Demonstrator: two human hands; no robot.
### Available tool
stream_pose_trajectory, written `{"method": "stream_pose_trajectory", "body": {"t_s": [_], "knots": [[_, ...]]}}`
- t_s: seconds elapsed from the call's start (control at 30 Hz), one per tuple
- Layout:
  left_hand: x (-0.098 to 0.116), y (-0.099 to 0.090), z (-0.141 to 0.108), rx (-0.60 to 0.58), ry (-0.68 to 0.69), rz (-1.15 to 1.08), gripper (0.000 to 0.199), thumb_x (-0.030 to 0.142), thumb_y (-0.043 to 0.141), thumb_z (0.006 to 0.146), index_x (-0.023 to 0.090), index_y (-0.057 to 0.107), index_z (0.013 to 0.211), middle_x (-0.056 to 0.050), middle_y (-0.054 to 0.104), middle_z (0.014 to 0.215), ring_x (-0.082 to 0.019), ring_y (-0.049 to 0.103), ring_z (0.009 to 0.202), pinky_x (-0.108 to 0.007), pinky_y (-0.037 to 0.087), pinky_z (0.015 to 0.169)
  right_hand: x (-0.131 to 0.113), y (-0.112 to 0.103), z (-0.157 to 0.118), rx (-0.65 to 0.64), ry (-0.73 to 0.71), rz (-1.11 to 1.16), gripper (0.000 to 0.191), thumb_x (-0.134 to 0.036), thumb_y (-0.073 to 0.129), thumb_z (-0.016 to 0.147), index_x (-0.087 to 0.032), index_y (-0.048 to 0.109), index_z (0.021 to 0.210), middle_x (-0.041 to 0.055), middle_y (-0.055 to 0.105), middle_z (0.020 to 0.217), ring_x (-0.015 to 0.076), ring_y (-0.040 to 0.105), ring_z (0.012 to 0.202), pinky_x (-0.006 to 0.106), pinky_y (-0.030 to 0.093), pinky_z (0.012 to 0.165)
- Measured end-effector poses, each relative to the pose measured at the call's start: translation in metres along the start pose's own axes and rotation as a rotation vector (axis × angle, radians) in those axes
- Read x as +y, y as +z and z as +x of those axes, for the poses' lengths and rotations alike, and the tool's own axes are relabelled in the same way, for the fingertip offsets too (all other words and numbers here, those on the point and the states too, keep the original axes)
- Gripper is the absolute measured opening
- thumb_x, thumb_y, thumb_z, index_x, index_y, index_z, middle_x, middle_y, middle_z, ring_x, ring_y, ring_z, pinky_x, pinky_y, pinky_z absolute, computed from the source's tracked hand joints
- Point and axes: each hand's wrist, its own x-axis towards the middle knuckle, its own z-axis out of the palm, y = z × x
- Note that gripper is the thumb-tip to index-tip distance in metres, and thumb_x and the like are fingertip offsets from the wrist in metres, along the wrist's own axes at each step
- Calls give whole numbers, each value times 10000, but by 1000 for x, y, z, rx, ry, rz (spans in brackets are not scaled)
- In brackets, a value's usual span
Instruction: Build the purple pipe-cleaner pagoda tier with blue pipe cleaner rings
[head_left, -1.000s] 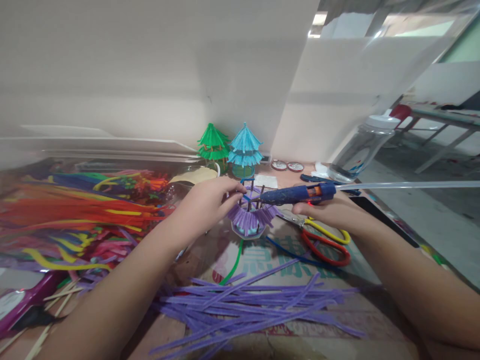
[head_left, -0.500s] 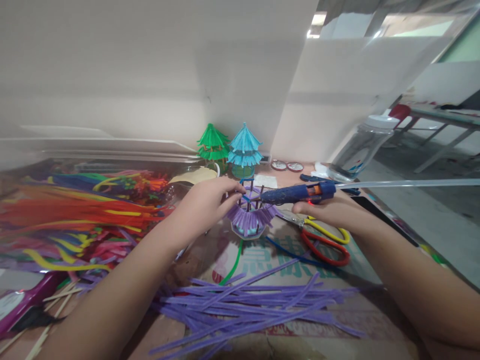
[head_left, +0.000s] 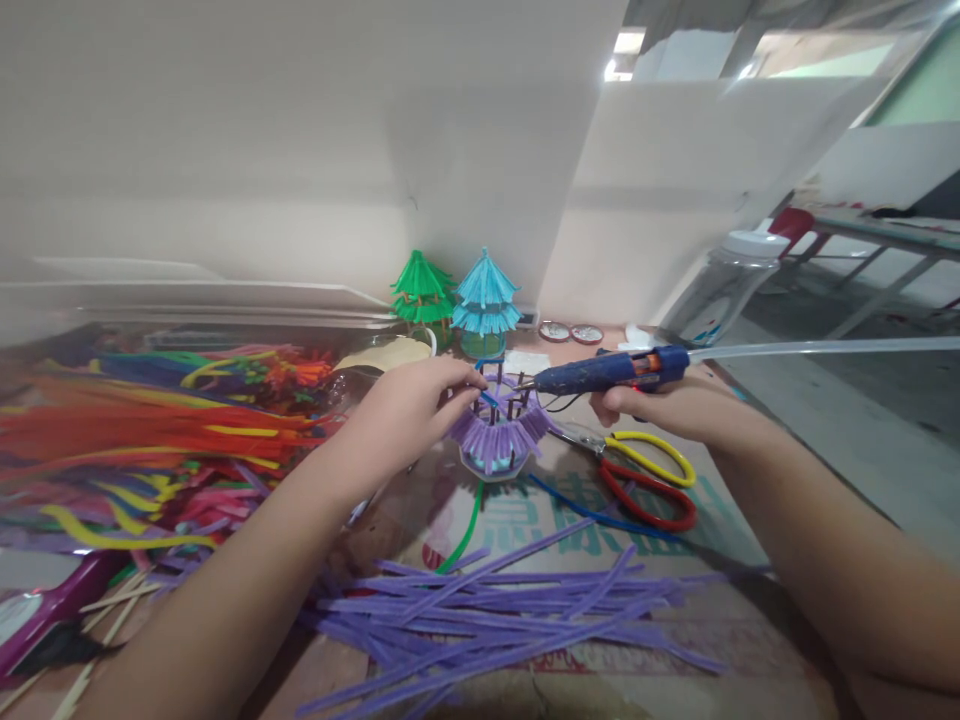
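A small purple pavilion model (head_left: 501,440) with dark posts and a fringed skirt stands at the middle of the table. My left hand (head_left: 435,395) is at its upper left, thumb and forefinger pinching a short blue strip (head_left: 489,397) over the top. From the right, my right hand (head_left: 664,405) holds a dark blue glue gun (head_left: 600,375), whose metal tip points left, close above the model's right side. A clear glue stick (head_left: 817,347) juts out of the gun's back. The fingers around the gun's handle are partly hidden.
Scissors (head_left: 649,480) with red and yellow handles lie right of the model. Purple strips (head_left: 495,620) are spread in front. Colourful strips (head_left: 150,420) fill the left side. Green (head_left: 421,290) and light blue (head_left: 485,295) models stand behind, with a clear bottle (head_left: 724,290) at the right.
My right hand and the glue gun have moved slightly up and to the right, drawing the tip back from the blue strip. My left hand has hardly moved.
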Motion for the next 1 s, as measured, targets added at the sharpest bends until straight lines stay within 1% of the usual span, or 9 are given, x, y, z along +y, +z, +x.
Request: {"method": "stream_pose_trajectory", "body": {"t_s": [0.1,0.17,0.23,0.3,0.37,0.6,0.8,0.9,1.0], "knots": [[-1,0,0,0,5,-1,241,283,534,954,203,738,1053,-37,764,1010,-195,694,894,-293,500,785,-5,-2,0,-25,88,-20,357,-510,582,799,-232,609,576,15,672,580,214,652,608,303,520,587],[-1,1,1,-2,10,1,239,279,536,952,200,737,1056,-37,763,1013,-196,694,902,-292,498,788,-7,-2,0,1,95,-25,309,-519,622,769,-240,651,640,28,689,604,257,678,666,340,554,627],[-2,1,1,-3,17,4,240,275,535,952,201,736,1059,-36,762,1013,-198,693,908,-293,498,796,-6,-2,1,28,52,0,335,-551,627,755,-236,730,804,55,758,771,312,713,805,409,589,750],[-2,1,1,-4,18,4,240,273,533,953,204,736,1060,-34,762,1011,-197,692,907,-293,496,792,-4,-1,1,42,1,28,431,-572,621,758,-230,759,983,75,782,993,346,717,962,463,577,888],[-2,0,1,-2,19,1,237,271,533,953,203,736,1056,-33,761,1003,-195,691,897,-290,493,780,-1,0,2,51,-30,40,456,-569,631,767,-241,763,1055,67,774,1084,350,706,1049,471,562,950],[-3,0,0,-5,25,3,237,280,532,954,208,735,1052,-31,760,993,-193,688,887,-291,491,781,18,5,3,45,-46,38,407,-611,680,778,-343,774,1070,-3,786,1041,331,708,1069,458,599,905],[-3,1,0,-3,19,13,241,286,526,952,207,733,1045,-36,761,984,-197,692,882,-294,499,784,19,6,3,36,-37,24,419,-622,668,793,-353,769,1099,-12,781,1083,331,724,1032,463,614,863],[-3,1,0,2,22,13,238,291,528,951,205,732,1039,-37,761,981,-197,693,883,-292,499,784,19,6,4,26,-56,41,438,-597,681,800,-360,745,1163,-13,777,1106,327,722,1043,462,606,888],[-2,1,0,3,21,9,235,288,532,952,202,732,1039,-37,761,989,-197,693,890,-291,497,789,21,6,4,23,-55,61,432,-580,688,800,-355,743,1164,-12,781,1087,320,719,1052,454,602,905]]}}
